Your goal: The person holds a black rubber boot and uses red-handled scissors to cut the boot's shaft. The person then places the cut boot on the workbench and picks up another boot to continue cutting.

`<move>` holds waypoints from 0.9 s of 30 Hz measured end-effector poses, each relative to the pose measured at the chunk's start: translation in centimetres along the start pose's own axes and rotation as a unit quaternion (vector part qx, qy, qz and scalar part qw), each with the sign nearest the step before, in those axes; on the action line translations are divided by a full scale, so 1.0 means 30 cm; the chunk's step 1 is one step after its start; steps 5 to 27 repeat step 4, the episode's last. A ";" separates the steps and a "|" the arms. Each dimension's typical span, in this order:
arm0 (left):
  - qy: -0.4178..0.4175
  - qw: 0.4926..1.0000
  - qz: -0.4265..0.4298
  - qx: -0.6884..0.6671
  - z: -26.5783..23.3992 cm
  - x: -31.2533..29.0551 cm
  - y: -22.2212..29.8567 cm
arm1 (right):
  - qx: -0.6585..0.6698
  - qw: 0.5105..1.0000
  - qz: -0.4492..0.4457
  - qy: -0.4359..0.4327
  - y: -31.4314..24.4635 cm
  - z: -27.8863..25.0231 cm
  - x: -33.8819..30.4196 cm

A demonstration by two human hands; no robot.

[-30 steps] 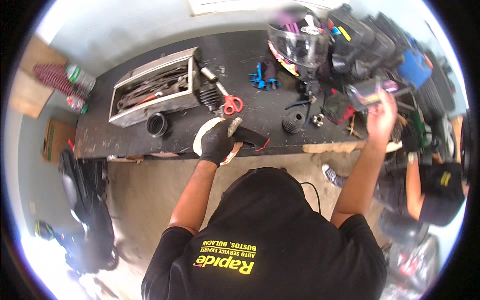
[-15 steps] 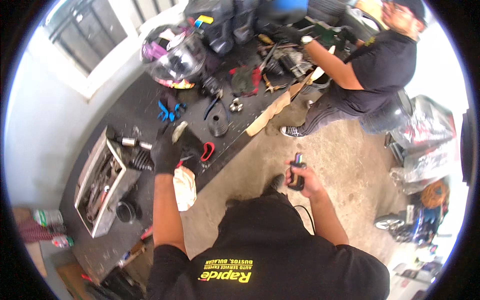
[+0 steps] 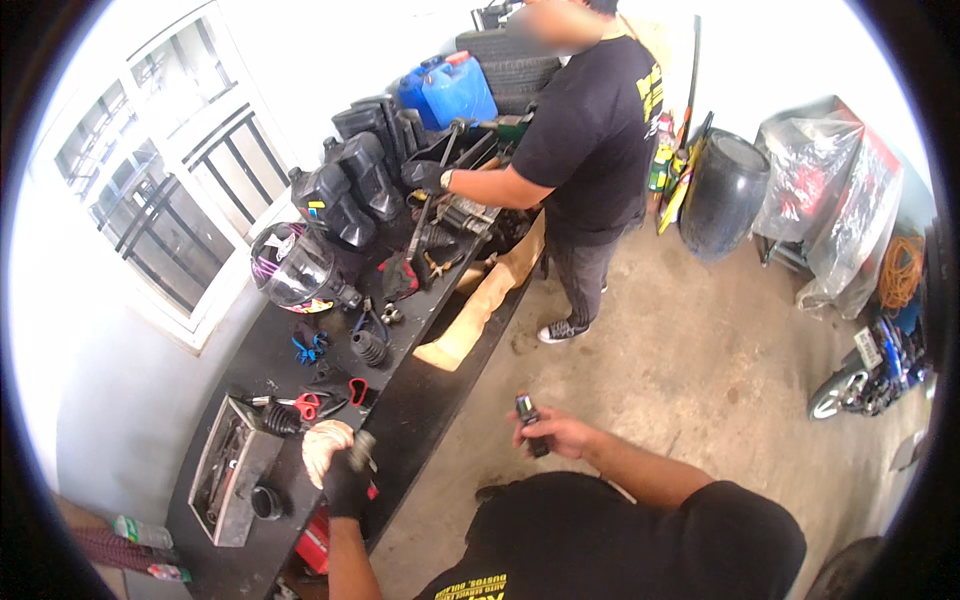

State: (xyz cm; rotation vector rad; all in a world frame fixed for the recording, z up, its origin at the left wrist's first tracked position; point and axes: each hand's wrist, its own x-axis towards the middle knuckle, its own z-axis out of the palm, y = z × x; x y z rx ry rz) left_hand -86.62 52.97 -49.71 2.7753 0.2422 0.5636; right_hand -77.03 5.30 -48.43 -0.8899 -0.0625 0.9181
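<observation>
Head view. Change since half a second ago: the scene has swung, so the tabletop (image 3: 400, 420) now runs up the left and the co-worker (image 3: 590, 140) stands at its far end rather than at upper right; my right hand (image 3: 560, 432) sits higher, with its tool still upright.

Left hand (image 3: 347, 480), black-gloved: grip clenched on a small metal part (image 3: 362, 447), just beside a pale cloth (image 3: 325, 445) lying on the tabletop.

Right hand, bare: grip closed round a small dark tool (image 3: 529, 421), held over the concrete floor (image 3: 700, 340), well apart from the tabletop.

Surface: black tabletop beneath a barred window (image 3: 170, 210), strewn with red-handled pliers (image 3: 305, 405), a ribbed rubber boot (image 3: 368, 347), a helmet (image 3: 295, 268), black plastic panels (image 3: 350, 180).

Room: dark barrel (image 3: 725, 190), plastic-draped object (image 3: 830, 200), orange coiled cord (image 3: 900, 270), part of a motorcycle (image 3: 865, 370).

Containers: grey metal tray (image 3: 232, 470) holding hand tools, kinds unclear; blue jerrycan (image 3: 447, 90), contents not visible.
</observation>
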 end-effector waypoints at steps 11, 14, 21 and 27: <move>-0.288 0.953 -0.090 0.030 0.308 -0.691 0.106 | 0.074 0.997 0.011 0.021 0.105 -0.045 -0.231; -0.288 0.953 -0.090 0.030 0.308 -0.691 0.106 | 0.074 0.997 0.011 0.021 0.105 -0.045 -0.231; -0.288 0.953 -0.090 0.030 0.308 -0.691 0.106 | 0.074 0.997 0.011 0.021 0.105 -0.045 -0.231; -0.288 0.953 -0.090 0.030 0.308 -0.691 0.106 | 0.074 0.997 0.011 0.021 0.105 -0.045 -0.231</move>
